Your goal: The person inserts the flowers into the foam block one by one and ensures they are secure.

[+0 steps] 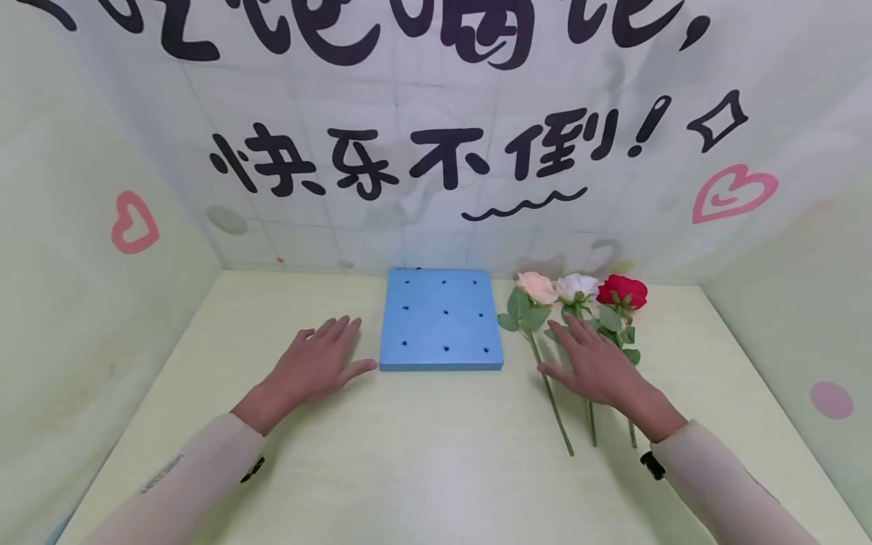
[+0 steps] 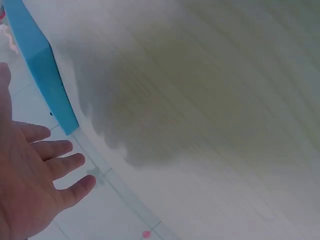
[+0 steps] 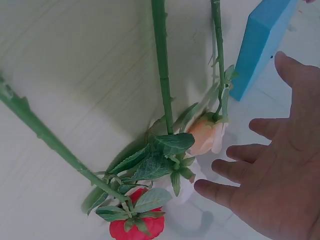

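A blue foam block (image 1: 425, 327) with several small holes in its top lies at the back middle of the table. Left of it, my left hand (image 1: 316, 363) has its fingers spread, the thumb pointing at the block's front corner; it holds nothing, as the left wrist view (image 2: 30, 185) also shows. On the right lie three roses with green stems: a pink one (image 1: 538, 288), a white one (image 1: 577, 288) and a red one (image 1: 623, 291). Over the white rose's stem hovers my right hand (image 1: 596, 363), fingers extended and holding nothing, partly hiding stems and leaves.
The pale wooden table (image 1: 436, 469) ends at a back wall sheet (image 1: 381, 235) printed with large black characters. Similar sheets close off the left and right sides. The rose heads lie near the back edge, their stems pointing toward the front.
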Demonstrator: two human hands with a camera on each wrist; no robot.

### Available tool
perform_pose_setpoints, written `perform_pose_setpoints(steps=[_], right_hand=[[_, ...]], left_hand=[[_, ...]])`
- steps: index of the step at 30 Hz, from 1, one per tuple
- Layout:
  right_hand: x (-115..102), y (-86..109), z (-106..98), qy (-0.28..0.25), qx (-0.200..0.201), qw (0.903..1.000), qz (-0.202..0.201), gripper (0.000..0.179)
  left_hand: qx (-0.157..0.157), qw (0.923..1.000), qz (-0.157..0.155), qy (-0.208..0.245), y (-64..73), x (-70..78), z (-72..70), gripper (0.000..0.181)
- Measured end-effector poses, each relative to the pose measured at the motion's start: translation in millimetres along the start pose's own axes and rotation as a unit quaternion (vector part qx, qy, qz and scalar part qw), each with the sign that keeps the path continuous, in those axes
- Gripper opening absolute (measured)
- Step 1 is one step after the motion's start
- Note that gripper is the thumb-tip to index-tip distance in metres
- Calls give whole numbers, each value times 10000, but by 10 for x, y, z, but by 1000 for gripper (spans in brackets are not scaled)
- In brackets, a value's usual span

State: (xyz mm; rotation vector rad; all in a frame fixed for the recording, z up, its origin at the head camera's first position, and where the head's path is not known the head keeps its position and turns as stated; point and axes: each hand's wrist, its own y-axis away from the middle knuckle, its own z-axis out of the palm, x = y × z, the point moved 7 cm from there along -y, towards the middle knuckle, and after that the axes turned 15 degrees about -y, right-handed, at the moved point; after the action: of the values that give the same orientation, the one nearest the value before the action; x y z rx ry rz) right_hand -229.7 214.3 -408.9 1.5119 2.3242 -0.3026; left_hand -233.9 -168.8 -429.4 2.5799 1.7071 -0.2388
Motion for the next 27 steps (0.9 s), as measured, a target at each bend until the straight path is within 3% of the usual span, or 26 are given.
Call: perform_pose_setpoints(steps=[5, 9, 11, 14, 18, 20, 23, 25, 27], right_hand=[[36, -71, 3, -463, -33, 9988, 148, 78], [49, -132, 7, -1183, -57, 9927, 234, 73], [56, -166, 17, -1552, -86, 9875, 263, 71], [69, -211, 39, -2031, -176, 9784, 343, 68], [109, -236, 65, -2484, -306, 9658, 683, 64], [136, -234, 72, -2754, -373, 9558, 961, 63], [173, -226, 85, -3300, -476, 9321, 1415, 60], [185, -225, 96, -3647, -549, 9152, 1625, 57], [191, -225, 109, -3892, -605, 9018, 1776, 54]], left_hand=[[-204, 9966, -225, 768, -82, 60, -29, 84], [-394, 9853, -446, 1600, -174, 98, -32, 79], [-446, 9740, -609, 2138, -221, 105, -40, 73], [-574, 9506, -967, 2894, -274, 91, -32, 66], [-854, 9230, -1441, 3463, -290, 54, 19, 62], [-940, 9023, -1657, 3867, -296, 42, 40, 59], [-1038, 8569, -2050, 4614, -303, 37, 67, 55], [-1127, 8221, -2322, 5075, -308, 41, 84, 52], [-1281, 7962, -2518, 5350, -301, 49, 96, 50]])
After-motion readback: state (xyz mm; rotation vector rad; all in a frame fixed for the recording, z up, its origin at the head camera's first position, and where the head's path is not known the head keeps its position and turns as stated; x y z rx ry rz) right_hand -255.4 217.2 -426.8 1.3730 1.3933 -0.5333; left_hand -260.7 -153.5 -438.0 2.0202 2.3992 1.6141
